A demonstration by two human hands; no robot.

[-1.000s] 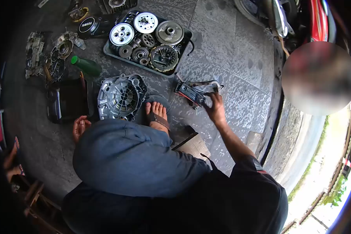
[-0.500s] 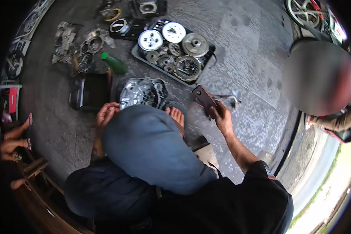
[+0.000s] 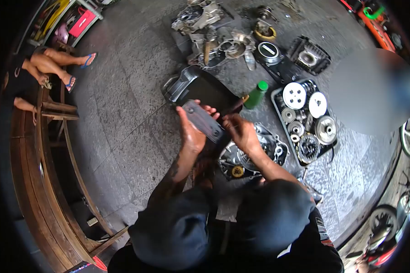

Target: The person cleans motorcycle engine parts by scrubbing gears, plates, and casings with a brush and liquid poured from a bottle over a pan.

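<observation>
A flat dark oblong block [image 3: 202, 120] with rounded marks at its ends lies across my left hand [image 3: 192, 134], whose thumb and fingers hold its sides. Close to the block's right side is my right hand [image 3: 242, 133], fingers bent together; what they hold, if anything, is too small to tell. Beyond both hands sits a black tray [image 3: 205, 93] with a brush-like wooden handle [image 3: 242, 102] at its right edge. Below my right forearm lies a metal engine cover [image 3: 275, 148] with a small yellow gear [image 3: 237, 171].
A green bottle [image 3: 256, 95] stands near a tray of gears [image 3: 297, 152]. Engine castings [image 3: 232, 43], a round black cover [image 3: 268, 52] and a finned part [image 3: 309, 55] lie farther back. A person [image 3: 52, 66] sits on the wooden bench [image 3: 36, 182] at left.
The view has swung left. My right hand has lifted the dark block from beside the metal parts and brought it across; my left hand now holds it in front of me.
</observation>
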